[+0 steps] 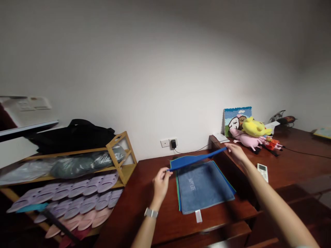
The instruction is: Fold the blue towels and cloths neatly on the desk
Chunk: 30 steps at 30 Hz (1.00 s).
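Observation:
A bright blue cloth [196,159] is stretched between my two hands above a dark wooden table [144,193]. My left hand [160,182], with a watch on its wrist, pinches the cloth's near left corner. My right hand [236,151] pinches the far right corner. Under the lifted cloth lies a flat stack of towels, with a grey-blue towel [204,187] on top and green and blue edges showing beneath. A white tag sticks out at the stack's front edge.
A bamboo shoe rack [121,155] on the left holds several lilac and pink slippers and a black bag. On the higher desk to the right lie plush toys [254,134], a picture, a white remote [263,171] and a cable. A charger is plugged into the wall socket [172,142].

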Motion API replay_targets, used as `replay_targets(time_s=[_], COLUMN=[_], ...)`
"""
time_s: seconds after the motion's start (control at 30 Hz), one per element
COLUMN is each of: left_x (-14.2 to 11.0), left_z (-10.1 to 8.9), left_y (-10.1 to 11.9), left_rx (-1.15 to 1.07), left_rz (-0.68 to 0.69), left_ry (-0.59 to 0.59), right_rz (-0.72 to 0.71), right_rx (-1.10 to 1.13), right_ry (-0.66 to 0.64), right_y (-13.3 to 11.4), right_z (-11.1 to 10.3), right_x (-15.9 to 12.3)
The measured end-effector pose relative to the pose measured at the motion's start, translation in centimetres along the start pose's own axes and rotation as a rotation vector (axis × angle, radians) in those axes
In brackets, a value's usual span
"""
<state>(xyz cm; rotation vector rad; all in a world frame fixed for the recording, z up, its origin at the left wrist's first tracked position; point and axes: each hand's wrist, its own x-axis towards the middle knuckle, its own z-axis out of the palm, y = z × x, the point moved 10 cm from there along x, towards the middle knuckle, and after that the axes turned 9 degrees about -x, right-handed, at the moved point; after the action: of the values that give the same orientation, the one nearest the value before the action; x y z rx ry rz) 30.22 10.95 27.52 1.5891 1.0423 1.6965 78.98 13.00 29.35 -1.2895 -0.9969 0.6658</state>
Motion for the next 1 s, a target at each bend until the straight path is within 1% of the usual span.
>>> replay_targets(time_s=[0.1,0.13,0.2,0.23,0.3,0.37,0.43,0.57,0.67,0.73,0.8,0.83,0.9,1.0], left_x=[-6.3,-8.6,-12.4,-13.8,-15.6,-16.1,-15.9,-15.7,-16.2,-16.3,-15.8,-15.2,-13.6,-9.9], left_z=[1.0,1.5,2.1,2.2,2.1,2.0,2.2,3.1,3.5,3.4,3.1,2.9,2.4,1.7], left_y=[-6.0,-8.1,-11.4,-12.4,-13.1,-12.9,-12.4,-11.8,-11.6,-11.3,-10.6,-10.0,-8.5,-5.2], left_rx=[0.202,0.257,0.358,0.395,0.462,0.526,0.589,0.673,0.717,0.729,0.716,0.704,0.685,0.679], left_rz=[0.018,0.011,0.004,0.019,0.068,0.123,0.156,0.180,0.199,0.226,0.267,0.292,0.342,0.407], left_ry=[-0.135,-0.196,-0.286,-0.309,-0.323,-0.335,-0.363,-0.424,-0.445,-0.434,-0.409,-0.392,-0.359,-0.290], right_rz=[0.031,0.054,0.101,0.129,0.196,0.250,0.238,0.148,0.173,0.205,0.222,0.224,0.208,0.129], right_rx=[-0.184,-0.216,-0.346,-0.382,-0.449,-0.480,-0.476,-0.429,-0.420,-0.395,-0.353,-0.318,-0.223,-0.061], right_ry=[0.094,0.098,0.131,0.152,0.186,0.199,0.191,0.165,0.141,0.100,0.059,0.046,0.038,0.073], right_y=[7.5,10.3,15.3,17.5,20.8,22.4,22.3,20.6,21.0,21.5,21.2,20.5,18.0,12.2], right_z=[-0.8,-0.8,-1.3,-1.8,-3.2,-4.4,-4.9,-4.7,-4.2,-3.7,-2.9,-2.6,-1.8,-1.0], right_x=[-5.5,-7.5,-11.1,-12.5,-14.5,-15.1,-14.4,-12.6,-12.8,-13.4,-13.5,-13.3,-12.2,-9.4])
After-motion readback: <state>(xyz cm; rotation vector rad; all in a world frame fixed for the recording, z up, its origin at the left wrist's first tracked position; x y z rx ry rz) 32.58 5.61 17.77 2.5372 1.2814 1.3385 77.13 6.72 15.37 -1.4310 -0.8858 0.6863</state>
